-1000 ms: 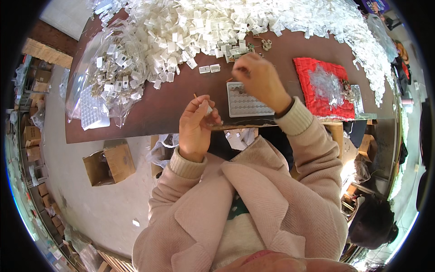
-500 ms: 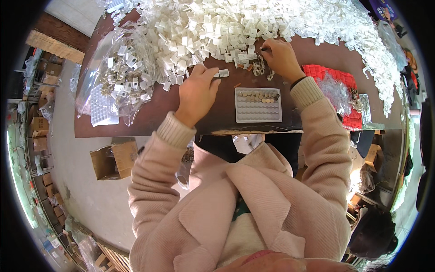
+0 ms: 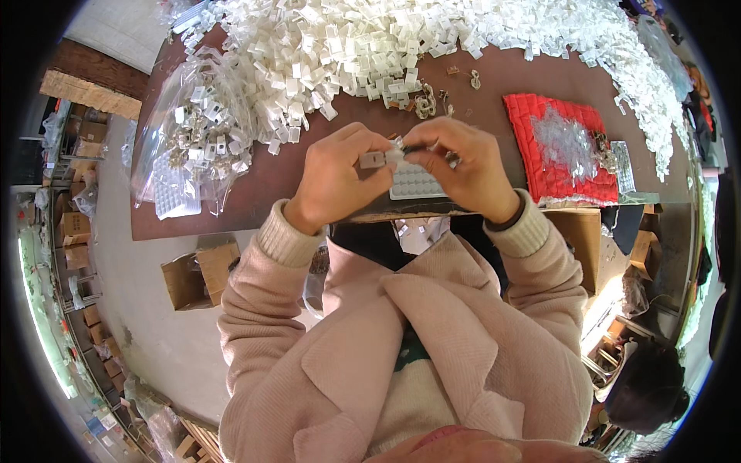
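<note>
My left hand (image 3: 337, 171) pinches a small white plastic casing (image 3: 372, 160) between thumb and fingers. Close against it, my right hand (image 3: 472, 163) grips a slim dark tool (image 3: 417, 148), mostly hidden by the fingers, so its kind does not show. The two hands meet above a white tray with rows of small hollows (image 3: 417, 188). They cover the tray's upper part. Just beyond the fingers, a little bundle of beige-and-dark cords or chains (image 3: 425, 102) lies on the brown table (image 3: 285, 181).
A large heap of white casings (image 3: 332, 46) spreads across the table's far side. At left lies a clear plastic bag of assembled pieces (image 3: 208, 127); at right, a red quilted cloth (image 3: 525, 143) carries clear plastic bits. An open cardboard box (image 3: 185, 282) stands on the floor.
Both hands have come together and nearer to me, over the tray. The left hand has brought its white casing along; the right has carried the dark tool away from the heap's edge.
</note>
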Motion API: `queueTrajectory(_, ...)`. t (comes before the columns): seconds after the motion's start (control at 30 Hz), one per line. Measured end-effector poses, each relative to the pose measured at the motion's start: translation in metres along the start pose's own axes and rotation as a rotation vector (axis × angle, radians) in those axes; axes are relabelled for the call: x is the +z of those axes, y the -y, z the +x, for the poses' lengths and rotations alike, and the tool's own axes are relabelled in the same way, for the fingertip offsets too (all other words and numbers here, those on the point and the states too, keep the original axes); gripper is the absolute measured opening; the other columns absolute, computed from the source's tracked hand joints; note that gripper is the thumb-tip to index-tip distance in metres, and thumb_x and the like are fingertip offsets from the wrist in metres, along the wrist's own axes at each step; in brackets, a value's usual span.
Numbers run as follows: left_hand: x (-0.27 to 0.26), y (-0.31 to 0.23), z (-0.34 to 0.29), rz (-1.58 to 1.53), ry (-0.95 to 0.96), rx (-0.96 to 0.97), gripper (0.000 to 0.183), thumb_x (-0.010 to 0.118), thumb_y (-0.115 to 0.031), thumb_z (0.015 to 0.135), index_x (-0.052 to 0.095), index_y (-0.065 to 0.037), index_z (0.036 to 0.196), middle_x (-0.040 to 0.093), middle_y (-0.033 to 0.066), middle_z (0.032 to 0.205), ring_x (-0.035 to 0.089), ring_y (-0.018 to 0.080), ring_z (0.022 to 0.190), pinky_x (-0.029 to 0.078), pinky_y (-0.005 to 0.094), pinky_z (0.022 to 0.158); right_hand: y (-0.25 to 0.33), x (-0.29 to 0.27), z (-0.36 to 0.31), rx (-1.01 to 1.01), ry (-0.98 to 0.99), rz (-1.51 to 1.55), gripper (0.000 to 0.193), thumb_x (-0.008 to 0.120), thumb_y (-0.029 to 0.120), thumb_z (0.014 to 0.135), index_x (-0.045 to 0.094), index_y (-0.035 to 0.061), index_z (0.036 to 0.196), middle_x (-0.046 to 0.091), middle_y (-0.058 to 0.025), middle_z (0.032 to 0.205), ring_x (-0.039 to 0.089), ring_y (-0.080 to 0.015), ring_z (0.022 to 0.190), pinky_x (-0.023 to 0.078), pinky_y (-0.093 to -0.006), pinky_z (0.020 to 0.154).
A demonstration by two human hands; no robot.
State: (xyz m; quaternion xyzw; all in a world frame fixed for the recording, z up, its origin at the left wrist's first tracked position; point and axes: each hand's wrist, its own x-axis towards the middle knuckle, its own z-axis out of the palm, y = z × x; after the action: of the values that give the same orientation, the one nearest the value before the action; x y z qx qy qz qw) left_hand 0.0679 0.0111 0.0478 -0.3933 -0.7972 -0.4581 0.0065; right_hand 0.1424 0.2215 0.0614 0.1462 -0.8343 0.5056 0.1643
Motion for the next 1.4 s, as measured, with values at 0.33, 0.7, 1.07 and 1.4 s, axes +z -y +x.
queueTrajectory(0.33, -0.004, -0.026, -0.043, -0.558, 0.016, -0.338, 0.013, 0.075, 0.001, 0.085, 0.07, 0.002, 0.097, 0.069, 0.0032, 0.093, 0.062, 0.0057, 0.08, 0.052, 0.021, 0.069, 0.015, 0.036, -0.041, -0.205, -0.132, -0.002, 0.021, 0.072, -0.005, 0.086, 0.066, -0.0009, 0.105, 0.073, -0.0124, 0.093, 0.073, -0.0168, 0.078, 0.057, -0.0262, 0.069)
queueTrajectory(0.7, 0.034, -0.036, -0.074, -1.051, -0.367, -0.39, 0.022, 0.072, 0.006, 0.088, 0.066, 0.001, 0.109, 0.068, 0.0031, 0.095, 0.059, 0.0043, 0.077, 0.05, 0.0187, 0.066, 0.032, 0.066, -0.056, 0.103, -0.288, 0.53, 0.018, 0.064, -0.011, 0.091, 0.066, -0.0057, 0.109, 0.072, -0.0108, 0.095, 0.074, -0.0167, 0.085, 0.058, -0.0234, 0.068)
queueTrajectory(1.07, 0.032, -0.033, -0.084, -0.782, -0.421, -0.254, 0.029, 0.077, 0.009, 0.082, 0.069, 0.001, 0.108, 0.067, -0.001, 0.088, 0.052, 0.0029, 0.072, 0.044, 0.018, 0.064, 0.05, 0.043, -0.047, 0.085, -0.142, 0.226, 0.023, 0.068, -0.009, 0.087, 0.073, 0.0014, 0.108, 0.068, -0.0076, 0.091, 0.065, -0.0102, 0.066, 0.052, -0.0221, 0.057)
queueTrajectory(1.4, 0.026, -0.029, -0.084, -0.687, -0.382, -0.213, 0.031, 0.079, 0.012, 0.078, 0.07, 0.001, 0.106, 0.07, 0.0013, 0.089, 0.055, 0.004, 0.07, 0.046, 0.0177, 0.062, 0.048, 0.037, -0.045, 0.143, -0.034, 0.319, 0.028, 0.068, -0.008, 0.087, 0.074, 0.0043, 0.112, 0.065, -0.006, 0.085, 0.061, -0.0088, 0.061, 0.047, -0.0219, 0.053)
